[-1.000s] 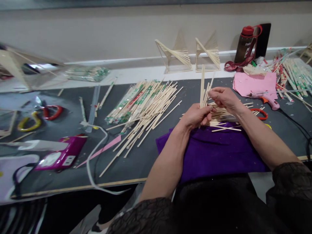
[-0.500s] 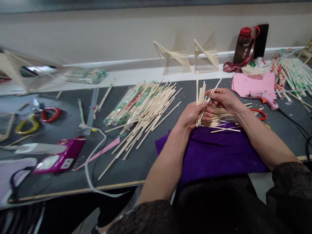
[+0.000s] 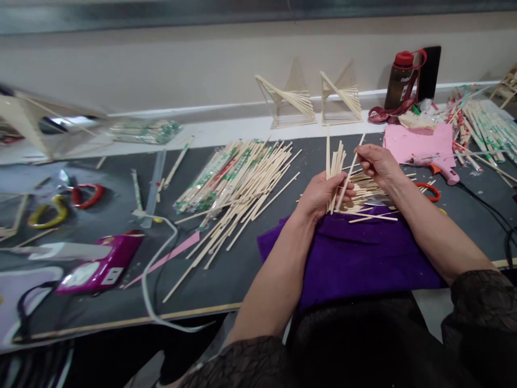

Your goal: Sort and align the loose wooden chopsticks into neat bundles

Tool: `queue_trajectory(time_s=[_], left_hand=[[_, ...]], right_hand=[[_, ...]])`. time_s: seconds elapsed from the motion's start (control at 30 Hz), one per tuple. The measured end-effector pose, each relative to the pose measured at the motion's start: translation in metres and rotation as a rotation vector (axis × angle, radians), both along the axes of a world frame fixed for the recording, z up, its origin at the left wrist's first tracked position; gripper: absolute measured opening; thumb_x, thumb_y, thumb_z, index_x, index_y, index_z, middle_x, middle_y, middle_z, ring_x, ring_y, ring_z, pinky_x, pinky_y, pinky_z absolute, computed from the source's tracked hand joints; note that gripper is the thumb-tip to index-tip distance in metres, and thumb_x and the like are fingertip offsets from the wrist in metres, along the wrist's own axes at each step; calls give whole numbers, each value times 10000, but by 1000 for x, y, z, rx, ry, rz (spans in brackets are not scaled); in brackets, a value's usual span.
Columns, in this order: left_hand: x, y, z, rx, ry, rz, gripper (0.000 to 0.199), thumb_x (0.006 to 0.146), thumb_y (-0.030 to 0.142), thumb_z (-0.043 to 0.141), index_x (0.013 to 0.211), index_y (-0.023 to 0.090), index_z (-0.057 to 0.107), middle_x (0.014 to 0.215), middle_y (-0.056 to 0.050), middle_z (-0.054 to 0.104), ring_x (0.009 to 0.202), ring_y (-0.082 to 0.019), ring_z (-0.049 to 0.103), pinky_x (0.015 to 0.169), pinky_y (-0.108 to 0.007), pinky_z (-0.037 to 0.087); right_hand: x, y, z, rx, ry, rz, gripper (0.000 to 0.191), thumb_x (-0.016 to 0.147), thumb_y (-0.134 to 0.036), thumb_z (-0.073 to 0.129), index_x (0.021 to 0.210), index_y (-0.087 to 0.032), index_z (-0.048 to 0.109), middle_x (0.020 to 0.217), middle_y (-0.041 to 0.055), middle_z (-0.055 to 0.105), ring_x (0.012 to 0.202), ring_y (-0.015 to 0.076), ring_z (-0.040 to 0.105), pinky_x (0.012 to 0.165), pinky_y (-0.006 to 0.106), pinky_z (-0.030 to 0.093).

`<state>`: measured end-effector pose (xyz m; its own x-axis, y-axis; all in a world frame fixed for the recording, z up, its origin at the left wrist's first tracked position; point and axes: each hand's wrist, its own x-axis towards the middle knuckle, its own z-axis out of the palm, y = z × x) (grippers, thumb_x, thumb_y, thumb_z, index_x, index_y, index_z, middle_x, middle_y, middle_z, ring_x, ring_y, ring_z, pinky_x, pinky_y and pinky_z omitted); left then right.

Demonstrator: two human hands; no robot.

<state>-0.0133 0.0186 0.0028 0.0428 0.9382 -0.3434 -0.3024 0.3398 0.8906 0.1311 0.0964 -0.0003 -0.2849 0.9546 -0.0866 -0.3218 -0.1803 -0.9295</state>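
My left hand (image 3: 323, 195) is closed around a bundle of pale wooden sticks (image 3: 336, 161), which look like chopsticks and stand nearly upright. Between the thumb and fingertips of my right hand (image 3: 377, 161) is the top of one slanted wooden stick (image 3: 350, 173); its lower end reaches down beside my left fingers. Beneath both hands lies a pile of loose sticks (image 3: 367, 189), partly hidden by them. A folded purple cloth (image 3: 363, 253) covers the table edge in front of me.
Unwrapped and wrapped chopsticks (image 3: 250, 178) spread to the left. A pink glue gun (image 3: 440, 167) rests on pink paper (image 3: 420, 141) at right, near red-handled scissors (image 3: 431, 192). Two stick structures (image 3: 288, 99) stand by the wall near a bottle (image 3: 398, 83). A magenta power strip (image 3: 100, 264) lies left.
My right hand has moved slightly right, away from my left hand, and the stick in it now stands apart from the bundle at its top. The camera view has tilted up slightly.
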Motion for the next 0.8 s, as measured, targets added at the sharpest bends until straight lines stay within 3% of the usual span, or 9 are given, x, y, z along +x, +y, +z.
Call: queue_trajectory(time_s=[0.1,0.3,0.6,0.8], left_hand=[[2,1,-4,63,4,88,74,858,190,571,820,151,521,605,12,613,503,-95,611,476,-192,480],[0,-2,-3,144,94,102,231,727,270,730,747,152,532,508,76,524,348,-1,338,362,-151,215],[2,0,-5,171,209,173,180,634,166,707,717,140,550,476,56,542,363,-24,353,403,-175,246],[0,5,-17,238,330,167,158,621,196,686,678,154,545,497,48,533,429,-58,418,467,-199,327]], right_hand=[[-1,-3,3,-28,-27,17,129,725,-194,696,667,-123,605,549,-44,528,377,-3,368,317,116,182],[-13,-12,2,-52,-101,75,152,743,-165,671,618,-115,600,521,-27,551,342,-5,340,306,128,177],[-15,-15,2,14,-176,176,110,707,-220,679,698,-111,662,488,-26,556,347,14,331,324,143,173],[-20,-18,1,121,-283,84,105,669,-170,571,585,-126,617,479,-21,546,358,34,356,342,174,185]])
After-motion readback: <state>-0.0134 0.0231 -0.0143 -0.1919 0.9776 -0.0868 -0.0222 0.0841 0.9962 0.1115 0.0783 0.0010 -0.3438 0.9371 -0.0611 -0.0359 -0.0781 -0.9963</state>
